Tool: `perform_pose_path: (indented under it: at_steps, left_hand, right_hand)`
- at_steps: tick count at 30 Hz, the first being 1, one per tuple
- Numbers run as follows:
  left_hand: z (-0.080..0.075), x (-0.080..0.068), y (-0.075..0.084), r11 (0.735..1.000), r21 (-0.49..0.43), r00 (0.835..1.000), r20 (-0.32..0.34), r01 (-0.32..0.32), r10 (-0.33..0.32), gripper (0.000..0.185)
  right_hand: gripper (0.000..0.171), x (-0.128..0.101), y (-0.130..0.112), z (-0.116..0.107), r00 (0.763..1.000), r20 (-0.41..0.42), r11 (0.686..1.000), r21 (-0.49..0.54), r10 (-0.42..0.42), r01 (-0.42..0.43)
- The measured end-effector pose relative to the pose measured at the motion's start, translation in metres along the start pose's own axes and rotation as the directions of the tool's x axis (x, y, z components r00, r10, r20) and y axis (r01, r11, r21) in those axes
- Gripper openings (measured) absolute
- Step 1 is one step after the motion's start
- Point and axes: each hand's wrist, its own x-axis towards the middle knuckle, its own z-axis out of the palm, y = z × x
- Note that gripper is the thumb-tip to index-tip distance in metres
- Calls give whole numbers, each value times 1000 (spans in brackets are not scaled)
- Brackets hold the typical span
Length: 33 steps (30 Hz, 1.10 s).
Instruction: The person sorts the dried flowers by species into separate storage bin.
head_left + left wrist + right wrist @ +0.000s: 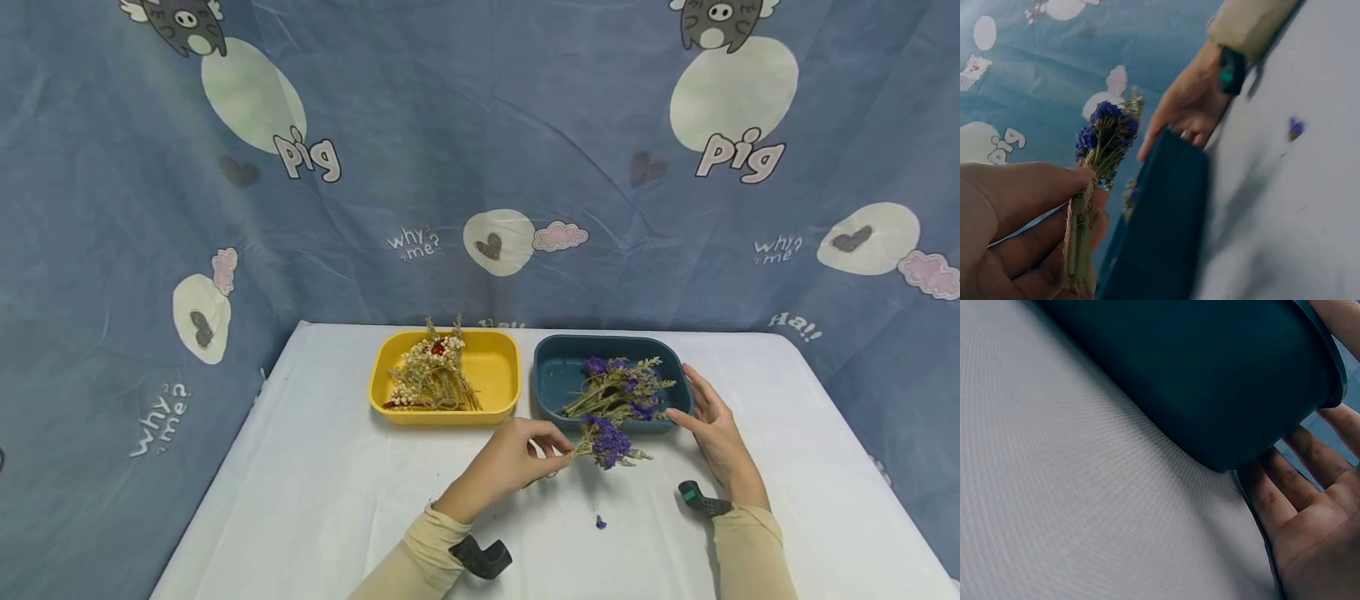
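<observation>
My left hand (517,458) pinches a small bunch of dried purple flowers (607,442) by its stems, in front of the dark teal tray (551,400). In the left wrist view, twine binds the stems of this bunch (1107,134), and the thumb and fingers close around them. My right hand (720,433) holds the tray's right end, thumb over the rim and fingers along the outer wall. The right wrist view shows those fingers beside the tray's outer wall (1210,381). More dried purple flowers (622,387) lie inside the tray.
A yellow tray (495,375) stands left of the teal one, with dried white and red flowers (435,375) inside. One loose purple blossom (601,522) lies on the white-covered table (300,500). A blue printed cloth (480,150) hangs behind.
</observation>
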Motion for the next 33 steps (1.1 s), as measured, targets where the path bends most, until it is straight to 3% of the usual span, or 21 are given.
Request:
perform_pose_path:
  at_steps: [9,16,22,26,33]
  left_hand:
    - [-25,40,3,1000,14,999,-45,-26,27,7]
    - [-36,75,1,997,69,999,-26,-17,19,7]
    - [-37,109,0,994,111,1000,11,-5,4,7]
    - [-34,129,1,997,79,999,33,-3,0,8]
    - [-23,159,-4,994,48,991,80,101,-104,8]
  right_hand:
    - [87,-2,2,0,1000,-7,1000,15,-4,5]
    - [86,-2,2,0,1000,-5,1000,16,-11,11]
    - [86,-1,2,-1,1000,-4,1000,1,-2,2]
    - [87,-1,1,1,1000,1,1000,14,-7,7]
    - [88,0,-2,2,1000,0,1000,24,-4,4]
